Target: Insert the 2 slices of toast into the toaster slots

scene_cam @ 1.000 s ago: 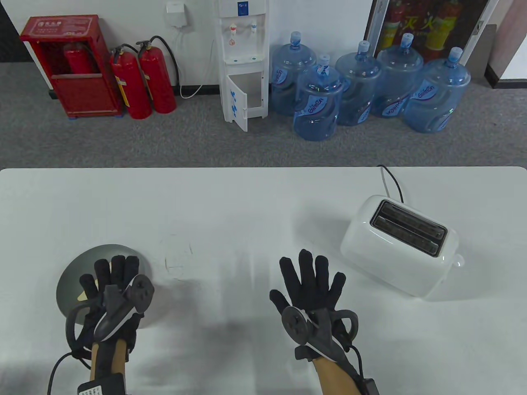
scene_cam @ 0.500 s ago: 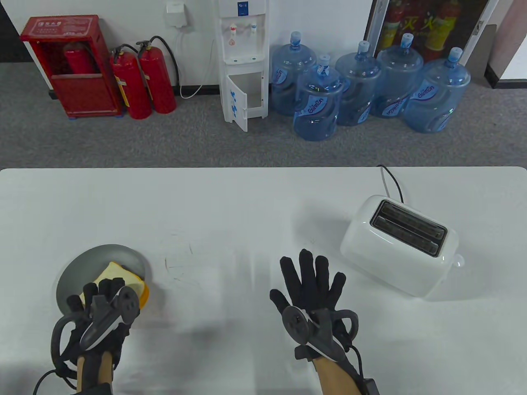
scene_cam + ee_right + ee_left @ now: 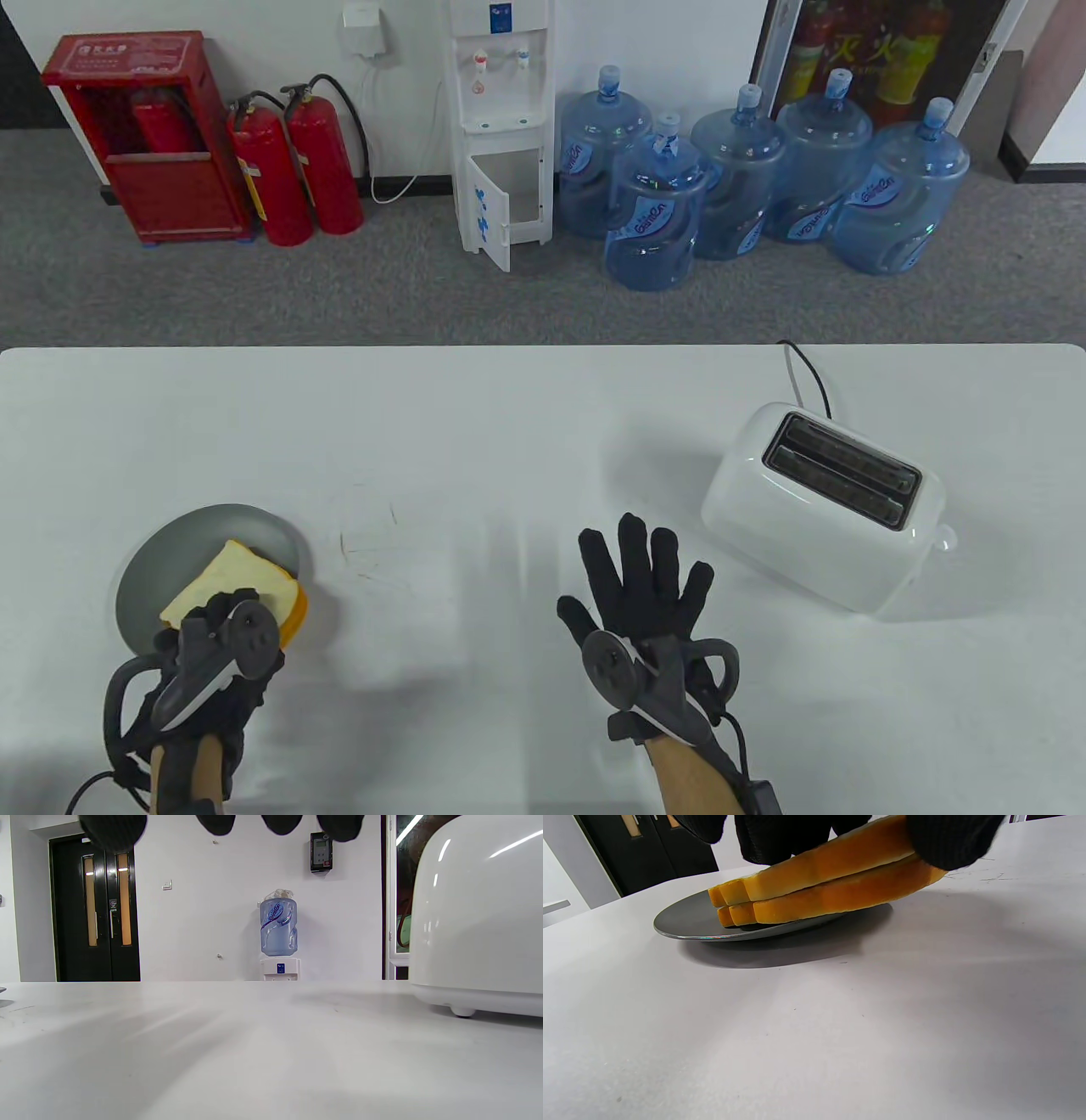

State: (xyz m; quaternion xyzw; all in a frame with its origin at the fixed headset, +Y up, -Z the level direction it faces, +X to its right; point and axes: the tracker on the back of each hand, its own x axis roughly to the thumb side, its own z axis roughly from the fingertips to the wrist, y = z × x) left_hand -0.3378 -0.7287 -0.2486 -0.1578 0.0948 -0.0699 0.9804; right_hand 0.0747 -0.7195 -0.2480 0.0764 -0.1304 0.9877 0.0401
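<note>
Two stacked toast slices (image 3: 233, 577) lie on a grey plate (image 3: 153, 556) at the table's near left, overhanging its right rim. My left hand (image 3: 219, 613) grips their near edge, fingers curled over the top. In the left wrist view the upper slice (image 3: 818, 866) and lower slice (image 3: 840, 897) are tilted, near ends raised off the plate (image 3: 683, 925) and pinched by black fingers (image 3: 950, 840). A white toaster (image 3: 823, 509) with two empty slots (image 3: 844, 471) stands at the right. My right hand (image 3: 640, 556) rests flat with spread fingers, left of the toaster (image 3: 479, 921).
The toaster's cord (image 3: 806, 373) runs off the far table edge. Bare white tabletop (image 3: 475, 475) lies between the plate and the toaster. Water bottles, a dispenser and fire extinguishers stand on the floor beyond the table.
My left hand has drawn back toward the near edge, uncovering the toast, and its fingers have curled onto the slices' near edge. The right hand has not moved.
</note>
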